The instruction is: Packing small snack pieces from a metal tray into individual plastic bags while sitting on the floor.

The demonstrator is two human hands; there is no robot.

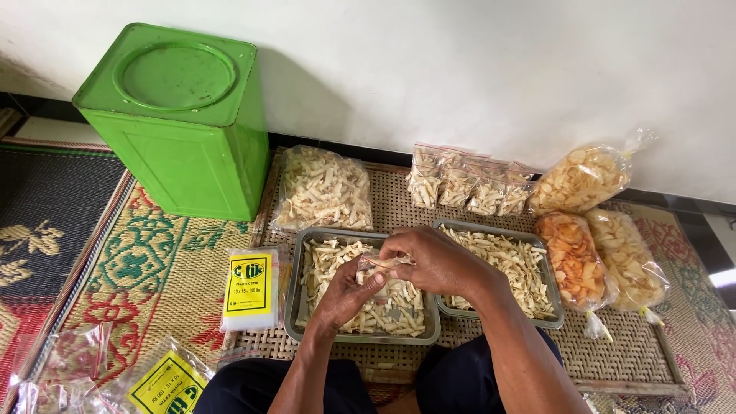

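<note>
Both hands meet over a metal tray (294, 307) full of pale snack sticks. My left hand (349, 295) grips the lower part of a small clear plastic bag (383, 267) that has some sticks in it. My right hand (433, 261) pinches the top edge of the same bag from above. A second metal tray (553, 310) with more sticks sits just to the right, under my right forearm.
A green square tin (184, 123) stands at the back left by the white wall. Behind the trays lie a large bag of sticks (322, 188) and several small filled zip bags (468, 184). Bags of chips (606, 253) lie right. Packs of empty bags (251, 287) lie left.
</note>
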